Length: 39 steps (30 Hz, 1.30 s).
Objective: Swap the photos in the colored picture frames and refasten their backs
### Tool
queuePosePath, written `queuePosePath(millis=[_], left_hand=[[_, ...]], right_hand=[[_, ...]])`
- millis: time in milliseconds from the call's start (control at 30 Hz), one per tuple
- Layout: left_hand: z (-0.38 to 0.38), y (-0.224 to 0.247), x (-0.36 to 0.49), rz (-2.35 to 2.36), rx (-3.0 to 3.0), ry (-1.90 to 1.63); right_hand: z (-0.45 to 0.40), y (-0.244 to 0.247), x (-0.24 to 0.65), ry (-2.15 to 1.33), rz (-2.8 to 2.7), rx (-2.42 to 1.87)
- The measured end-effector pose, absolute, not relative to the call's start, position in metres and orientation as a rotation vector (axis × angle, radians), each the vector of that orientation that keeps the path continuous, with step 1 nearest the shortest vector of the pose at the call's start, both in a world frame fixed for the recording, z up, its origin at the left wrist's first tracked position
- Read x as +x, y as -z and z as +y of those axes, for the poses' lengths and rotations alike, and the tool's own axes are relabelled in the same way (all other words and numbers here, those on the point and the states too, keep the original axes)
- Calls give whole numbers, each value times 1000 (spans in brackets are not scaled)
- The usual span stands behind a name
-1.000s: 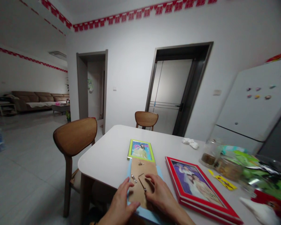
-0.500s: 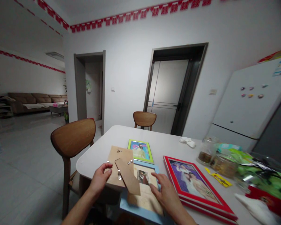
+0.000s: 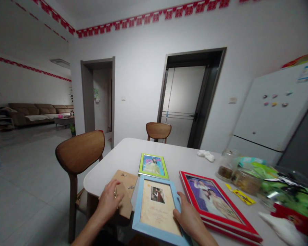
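Note:
At the table's near left edge lies a brown frame backing board (image 3: 131,178) with metal clips and a fold-out stand. My left hand (image 3: 109,201) curls over its left part, fingers bent and thumb near the stand; the hand hides some of the board. A light-blue picture frame (image 3: 157,233) with a small couple photo on cream paper lies face up in front of me. Along its right side my right hand (image 3: 188,217) grips the rim, thumb on top. Just beyond the blue frame is a lime-green picture frame (image 3: 154,166).
Red picture frames (image 3: 220,205) are stacked to the right. Farther right stand glass jars (image 3: 227,165), a yellow packet (image 3: 242,197), green bags (image 3: 292,194) and white tissue (image 3: 205,155). Wooden chairs (image 3: 80,150) stand at the table's left and far sides.
My left hand has moved the backing board left and down, off the light-blue frame, which now shows fully. My right hand has come down onto that frame's right edge.

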State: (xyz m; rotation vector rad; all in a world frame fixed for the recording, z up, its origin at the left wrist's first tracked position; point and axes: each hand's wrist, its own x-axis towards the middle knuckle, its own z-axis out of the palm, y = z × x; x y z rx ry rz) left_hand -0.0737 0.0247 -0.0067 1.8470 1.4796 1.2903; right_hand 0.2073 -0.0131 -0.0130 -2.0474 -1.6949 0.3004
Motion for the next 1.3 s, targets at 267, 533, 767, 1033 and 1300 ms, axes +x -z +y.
queuePosePath(millis=[267, 533, 767, 1033, 1300], left_hand=[[-39, -11, 22, 1064, 2189, -884], [-36, -33, 29, 953, 2376, -1230], [-12, -21, -31, 1433, 1913, -1602], [-10, 26, -63, 1582, 1717, -1469], [-20, 38, -71, 1500, 2144, -1154]], right_hand=[[-34, -31, 186, -1044, -1003, -1477], [-37, -43, 178, -1073, -1158, -1390], [-21, 1, 205, -445, -1591, -1897], [-23, 23, 199, -176, -1873, -2037], [-27, 29, 197, -92, -1917, -2081]])
